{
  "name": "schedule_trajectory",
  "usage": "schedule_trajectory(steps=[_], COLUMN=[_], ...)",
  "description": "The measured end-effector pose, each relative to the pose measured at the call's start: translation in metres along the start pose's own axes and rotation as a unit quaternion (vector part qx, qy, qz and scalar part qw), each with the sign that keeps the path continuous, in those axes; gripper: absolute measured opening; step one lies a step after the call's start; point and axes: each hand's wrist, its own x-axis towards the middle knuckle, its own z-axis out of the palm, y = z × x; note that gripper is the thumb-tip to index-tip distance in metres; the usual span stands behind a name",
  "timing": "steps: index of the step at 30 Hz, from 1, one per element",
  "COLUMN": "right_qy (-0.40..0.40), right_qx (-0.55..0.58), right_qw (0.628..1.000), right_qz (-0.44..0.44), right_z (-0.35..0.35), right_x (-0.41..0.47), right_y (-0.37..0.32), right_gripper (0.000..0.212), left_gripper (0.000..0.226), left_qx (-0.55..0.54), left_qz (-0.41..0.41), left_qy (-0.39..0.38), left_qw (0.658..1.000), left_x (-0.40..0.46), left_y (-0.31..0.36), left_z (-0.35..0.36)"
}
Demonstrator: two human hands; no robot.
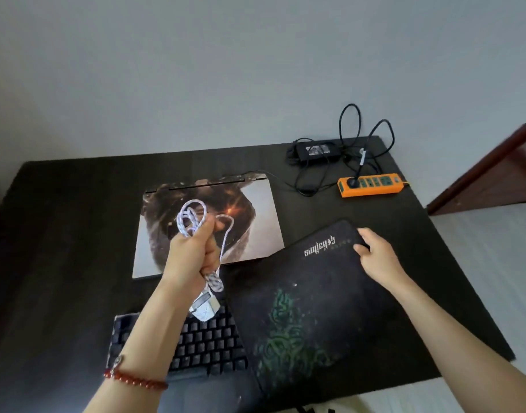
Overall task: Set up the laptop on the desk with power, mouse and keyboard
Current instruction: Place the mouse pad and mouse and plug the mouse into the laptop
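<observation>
The left hand (pixel 193 248) is raised above the dark desk (pixel 62 234), fist clenched around a bundle of white braided cable (pixel 193 217). Loops of the cable stand up out of the top of the fist, and more of it hangs out below the heel of the hand, ending in a pale, blurred piece whose kind I cannot tell. A red bead bracelet (pixel 135 380) circles the left wrist.

Directly behind the left hand, farther from the person, lies the laptop (pixel 264 216), lid shut, flat on the desk, its cover printed with a dark picture. Under the left forearm, nearer the person, sits the black keyboard (pixel 208 344), partly hidden by the arm.

Between the two hands spreads a black mouse pad (pixel 315 308) with green markings and pale lettering. Its left edge lies over the right end of the keyboard, and its far corner overlaps the near right corner of the laptop.

The right hand (pixel 378 257) grips the far right edge of the mouse pad, fingers curled over the rim.

Beyond the right hand, well apart from it, an orange power strip (pixel 372 186) lies on the desk with a black plug in its left socket. Just behind it sits the black power adapter (pixel 315 150), its black cables (pixel 349 126) looping loosely around it.
</observation>
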Motion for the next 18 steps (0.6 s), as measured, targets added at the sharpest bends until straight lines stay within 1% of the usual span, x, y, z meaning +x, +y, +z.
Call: schedule_trajectory(steps=[2,6,10,12,16,18], right_qy=[0.047,0.127,0.181,0.179,0.119,0.099], right_qx=[-0.051,-0.076,-0.081,-0.060,0.014,0.016], right_qw=[0.996,0.982,0.971,0.974,0.982,0.982], right_qz=[0.053,0.121,0.137,0.128,0.146,0.158], right_z=[-0.018,-0.041,-0.064,-0.078,-0.087,-0.087], right_x=[0.003,0.009,0.032,0.054,0.095,0.111], right_y=[0.026,0.065,0.097,0.119,0.159,0.171], right_gripper=[0.035,0.028,0.032,0.033,0.032,0.034], left_gripper=[0.026,0.028,0.025,0.026,0.027,0.027], left_qx=[-0.002,0.007,0.010,0.003,-0.008,-0.006], left_qz=[-0.014,-0.035,-0.055,-0.071,-0.101,-0.117], left_qy=[-0.023,-0.067,-0.078,-0.077,-0.069,-0.057], left_qw=[1.000,0.997,0.995,0.995,0.993,0.992], left_x=[0.006,0.014,0.026,0.034,0.049,0.060], left_y=[-0.005,-0.019,-0.032,-0.041,-0.056,-0.064], left_z=[0.026,0.075,0.126,0.154,0.190,0.203])
